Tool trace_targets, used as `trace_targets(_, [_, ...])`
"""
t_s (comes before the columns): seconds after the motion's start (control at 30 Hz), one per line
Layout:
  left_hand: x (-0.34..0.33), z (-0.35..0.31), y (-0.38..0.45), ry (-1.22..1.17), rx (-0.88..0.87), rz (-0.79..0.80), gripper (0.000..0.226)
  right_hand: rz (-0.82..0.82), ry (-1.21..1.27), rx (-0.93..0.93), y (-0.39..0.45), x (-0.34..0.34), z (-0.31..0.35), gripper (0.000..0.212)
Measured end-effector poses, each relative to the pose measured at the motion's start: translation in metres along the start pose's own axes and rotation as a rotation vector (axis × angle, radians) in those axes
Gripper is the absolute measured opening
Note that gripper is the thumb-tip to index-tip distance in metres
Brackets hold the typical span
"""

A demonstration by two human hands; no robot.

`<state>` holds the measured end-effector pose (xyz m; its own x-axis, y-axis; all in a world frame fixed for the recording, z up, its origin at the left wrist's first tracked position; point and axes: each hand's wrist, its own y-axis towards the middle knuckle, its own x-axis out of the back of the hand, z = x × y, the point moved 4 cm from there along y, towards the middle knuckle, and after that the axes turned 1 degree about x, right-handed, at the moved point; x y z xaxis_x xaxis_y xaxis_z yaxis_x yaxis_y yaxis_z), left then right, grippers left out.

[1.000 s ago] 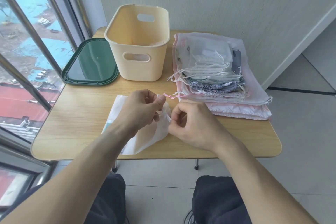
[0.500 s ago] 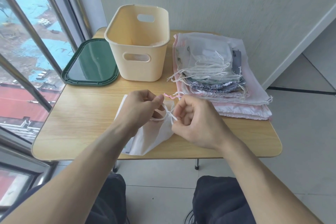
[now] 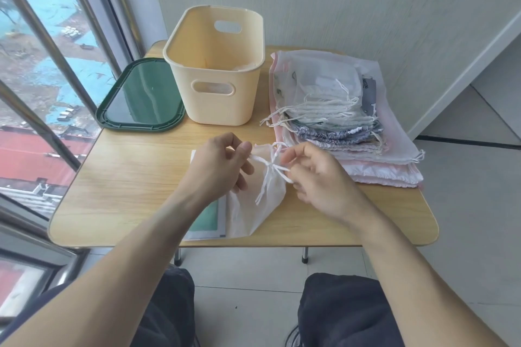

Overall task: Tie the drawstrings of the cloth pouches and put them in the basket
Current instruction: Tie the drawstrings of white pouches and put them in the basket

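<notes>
A sheer white pouch (image 3: 253, 205) lies on the wooden table (image 3: 127, 191) in front of me, with a green card showing inside it. Its white drawstring (image 3: 269, 167) is crossed into a knot at the gathered neck, and loose ends hang down over the cloth. My left hand (image 3: 220, 166) pinches one loop of the string on the left. My right hand (image 3: 315, 177) pinches the other loop on the right. The cream plastic basket (image 3: 217, 104) stands behind them, with something pale at its bottom. A stack of untied pouches (image 3: 332, 121) lies to the right.
A dark green lid (image 3: 141, 98) lies flat left of the basket, by the window. The wall runs close behind the table. The table's front edge is just under my forearms, with my knees and the tiled floor below.
My hands have drawn apart, pulling the drawstring loops out sideways and tightening the knot. The pouch neck has gathered and the loose ends now hang down.
</notes>
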<state>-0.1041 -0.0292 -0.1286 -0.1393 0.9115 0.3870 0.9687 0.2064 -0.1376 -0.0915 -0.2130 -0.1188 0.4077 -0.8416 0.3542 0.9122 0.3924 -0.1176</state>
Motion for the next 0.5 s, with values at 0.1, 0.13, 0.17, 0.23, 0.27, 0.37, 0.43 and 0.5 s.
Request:
trace_targets(0.1, [0.002,0.004,0.003,-0.01,0.016,-0.042,0.026,0.148,-0.247,-0.001,-0.007,0.0,0.001,0.011])
trace_targets(0.13, [0.0,0.004,0.003,-0.006,0.018,-0.036,0.026,0.139,-0.285,-0.012,-0.008,0.001,0.0,0.01])
trace_targets(0.17, [-0.001,0.005,0.003,-0.013,0.024,-0.018,0.026,0.117,-0.313,-0.029,-0.009,0.003,0.0,0.006])
trace_targets(0.23, [-0.005,0.005,0.002,-0.09,0.041,0.031,0.028,0.067,-0.37,-0.067,-0.008,0.008,-0.001,0.008])
trace_targets(0.27, [-0.007,0.004,0.002,-0.178,0.052,0.058,0.029,0.054,-0.383,-0.09,-0.007,0.011,-0.002,0.013])
trace_targets(0.37, [-0.011,-0.004,0.001,-0.445,0.058,0.155,0.035,0.033,-0.285,-0.145,-0.005,0.013,-0.005,0.025])
trace_targets(0.43, [-0.016,-0.009,-0.001,-0.588,0.068,0.213,0.039,-0.009,-0.06,-0.134,-0.005,0.011,-0.004,0.027])
trace_targets(0.5, [-0.02,-0.012,-0.002,-0.692,0.072,0.227,0.035,-0.023,0.284,-0.108,-0.005,0.007,-0.001,0.025])
